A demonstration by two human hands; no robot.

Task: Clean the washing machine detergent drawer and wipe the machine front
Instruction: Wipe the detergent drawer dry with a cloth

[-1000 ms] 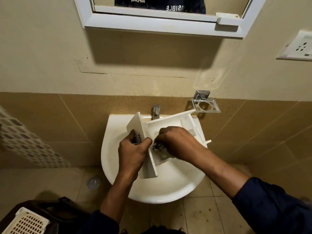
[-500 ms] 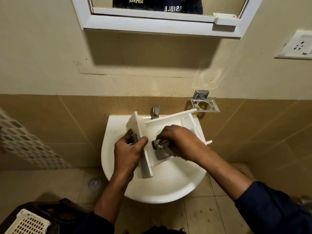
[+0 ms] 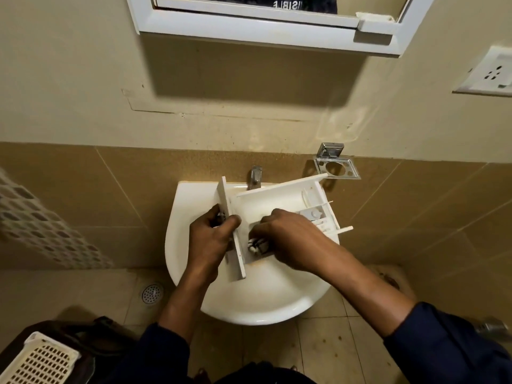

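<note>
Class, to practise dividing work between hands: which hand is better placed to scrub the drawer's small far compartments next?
Likely right. The right hand holds the scrubbing tool inside the drawer, near those compartments; the left hand grips the drawer's front panel, steadying it over the sink.

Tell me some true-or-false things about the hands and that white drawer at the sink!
1. The left hand grips the front panel of the detergent drawer. True.
2. The drawer is lying on the floor. False: it is held up over the sink.
3. The right hand holds a small black-and-white item inside the drawer. True.
4. A cup stands in the metal holder on the wall. False: its ring holds nothing.
5. The white basket sits in the sink. False: it is down at the lower left, away from the sink.
</note>
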